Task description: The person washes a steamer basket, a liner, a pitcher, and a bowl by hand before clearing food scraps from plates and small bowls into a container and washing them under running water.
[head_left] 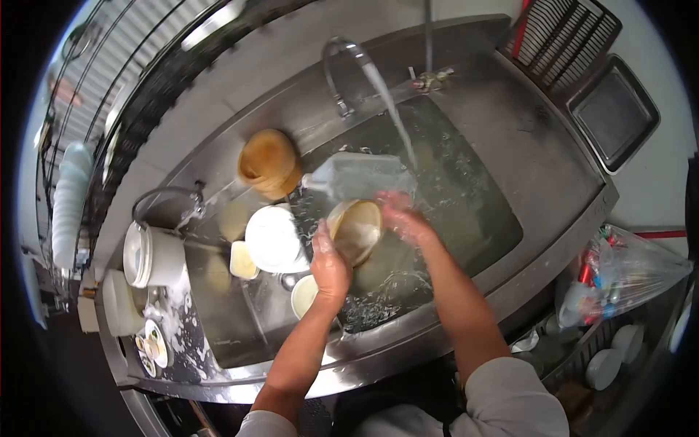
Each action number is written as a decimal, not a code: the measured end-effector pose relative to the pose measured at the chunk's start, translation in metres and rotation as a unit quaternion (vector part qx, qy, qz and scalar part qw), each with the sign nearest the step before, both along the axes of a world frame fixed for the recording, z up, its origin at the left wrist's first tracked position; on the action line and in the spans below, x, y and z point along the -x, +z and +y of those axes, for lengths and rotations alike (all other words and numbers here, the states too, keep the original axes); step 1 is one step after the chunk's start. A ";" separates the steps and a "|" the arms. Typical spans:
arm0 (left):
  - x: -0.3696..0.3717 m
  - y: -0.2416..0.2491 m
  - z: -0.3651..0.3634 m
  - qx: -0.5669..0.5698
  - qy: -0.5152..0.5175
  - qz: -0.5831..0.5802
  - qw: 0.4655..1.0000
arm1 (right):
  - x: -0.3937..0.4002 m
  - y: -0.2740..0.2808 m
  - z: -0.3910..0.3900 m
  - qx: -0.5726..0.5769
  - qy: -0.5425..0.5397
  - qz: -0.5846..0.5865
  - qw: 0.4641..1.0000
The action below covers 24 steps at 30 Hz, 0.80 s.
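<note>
My left hand [332,268] grips the left rim of a yellowish bowl [357,231], tilted over the water-filled sink basin [473,218]. My right hand [402,217] is at the bowl's right side, blurred, with its fingers apart; whether it touches the rim is unclear. Just behind the bowl a clear plastic jug [360,175] lies on its side in the water. A small pale bowl [304,295] sits left of my left wrist, and white plates [275,239] are stacked beyond it.
Water runs from a curved faucet [342,73]. Brown bowls [269,164] stand on the left ledge, near a white bucket [154,255]. At right are a metal tray [614,113] and a plastic bag [619,277]; a wire rack [109,95] hangs upper left.
</note>
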<state>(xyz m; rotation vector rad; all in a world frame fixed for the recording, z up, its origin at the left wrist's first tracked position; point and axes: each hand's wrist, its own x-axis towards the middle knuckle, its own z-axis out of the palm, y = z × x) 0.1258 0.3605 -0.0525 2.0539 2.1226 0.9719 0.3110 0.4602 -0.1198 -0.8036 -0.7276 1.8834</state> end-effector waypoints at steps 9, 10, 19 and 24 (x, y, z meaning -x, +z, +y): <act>-0.040 -0.148 0.046 0.282 -0.006 -0.486 0.827 | -0.039 -0.177 0.019 -0.062 0.079 -0.473 0.875; -0.022 -0.204 0.052 0.375 0.063 -0.526 0.761 | -0.048 -0.152 0.016 -0.063 0.060 -0.504 0.860; -0.134 -0.094 0.101 0.254 -0.251 -0.296 0.886 | -0.031 0.135 -0.001 -0.312 -0.064 -0.725 0.611; -0.134 0.019 0.151 0.141 -0.142 -0.947 0.252 | -0.059 0.213 0.000 -0.507 -0.249 -0.644 0.516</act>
